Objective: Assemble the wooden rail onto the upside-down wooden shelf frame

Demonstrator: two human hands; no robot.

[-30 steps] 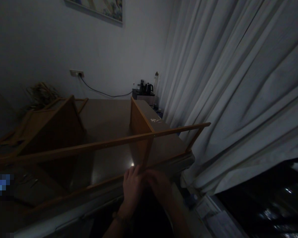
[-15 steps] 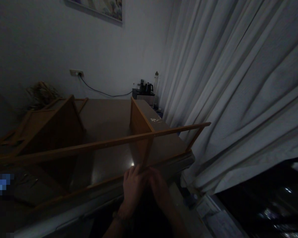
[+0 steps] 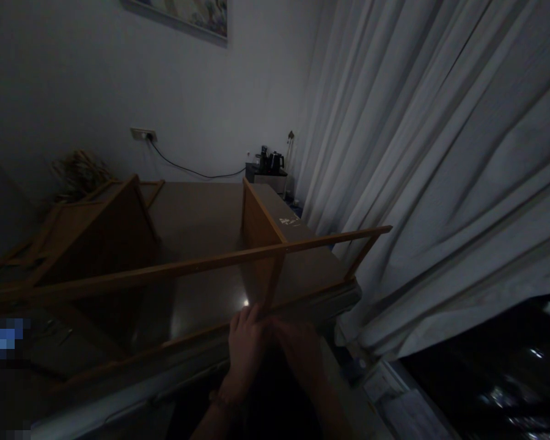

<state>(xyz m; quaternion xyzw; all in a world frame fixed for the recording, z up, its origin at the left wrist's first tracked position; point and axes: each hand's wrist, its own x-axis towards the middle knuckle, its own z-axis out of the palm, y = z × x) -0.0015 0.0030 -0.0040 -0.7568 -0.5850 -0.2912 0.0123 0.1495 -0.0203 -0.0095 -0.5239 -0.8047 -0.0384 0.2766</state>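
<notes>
A greyish support (image 3: 343,297), its kind unclear in the gloom, carries the brown-panelled wooden frame (image 3: 220,261).

Single head-worn cam, looks forward and down from the wearer's own viewpoint. Left grip (image 3: 246,336) and right grip (image 3: 300,349) sit close to it, low centre of shot. Wooden frame (image 3: 211,263) is just past them, running out at left edge. View faces a wall (image 3: 187,91), well back; framed picture (image 3: 197,13) cropped by top edge. Curtain (image 3: 417,153) fills most of right side.
</notes>
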